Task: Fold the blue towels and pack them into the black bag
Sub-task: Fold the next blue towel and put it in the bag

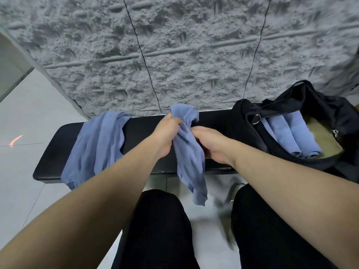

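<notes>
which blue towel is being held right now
The crumpled towel at the bench's middle, gripped by the left hand; the others lie draped at left or folded in the bag.

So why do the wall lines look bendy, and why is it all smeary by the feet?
Head view: the wide lens bows the wall seams and the bench; the floor and shoe between the knees are smeared by motion blur; the left hand and held towel stay fairly sharp; a small orange glare marks the floor.

A black table (147, 121) stands against a grey rough-textured wall (174, 51) crossed by two thin black cables (142, 55). The floor (29, 117) consists of pale tiles and carries a small orange light mark (15, 140) at left. Black trousers (161, 230) occupy the lower centre.
</notes>
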Motion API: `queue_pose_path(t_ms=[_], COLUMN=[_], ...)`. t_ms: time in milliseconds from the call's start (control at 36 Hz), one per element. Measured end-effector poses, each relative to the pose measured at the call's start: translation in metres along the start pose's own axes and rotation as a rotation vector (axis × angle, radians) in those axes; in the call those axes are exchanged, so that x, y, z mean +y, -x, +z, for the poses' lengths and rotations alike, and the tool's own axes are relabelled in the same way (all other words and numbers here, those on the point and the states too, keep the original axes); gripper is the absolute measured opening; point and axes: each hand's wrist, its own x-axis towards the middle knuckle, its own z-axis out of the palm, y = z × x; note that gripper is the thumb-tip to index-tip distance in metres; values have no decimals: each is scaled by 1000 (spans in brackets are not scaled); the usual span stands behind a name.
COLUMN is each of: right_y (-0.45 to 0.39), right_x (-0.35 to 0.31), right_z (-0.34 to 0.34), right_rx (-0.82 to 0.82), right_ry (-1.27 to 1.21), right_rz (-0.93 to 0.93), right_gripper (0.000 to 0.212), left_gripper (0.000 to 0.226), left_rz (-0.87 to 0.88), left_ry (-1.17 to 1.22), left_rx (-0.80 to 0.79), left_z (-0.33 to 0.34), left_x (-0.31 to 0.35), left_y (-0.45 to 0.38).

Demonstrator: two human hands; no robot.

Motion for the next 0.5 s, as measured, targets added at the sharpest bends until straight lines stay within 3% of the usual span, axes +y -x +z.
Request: queue_pose_path(t_ms=[139,361,500], right_y=[-9,-40,-60], right_x=[-2,-17,-26], right_z=[-9,-19,-26], right_rx=[-4,396,427], right_ry=[-47,-208,-222], right_rz=[-71,-180,-191], right_gripper=[13,17,19], left_gripper=[17,23,29], left_rz=[-35,8,-34], left_ry=[-48,95,132], left_rx=[-8,92,78], left_z=[-7,-38,-69], left_x=[4,10,7], left_y=[-14,-43,-65])
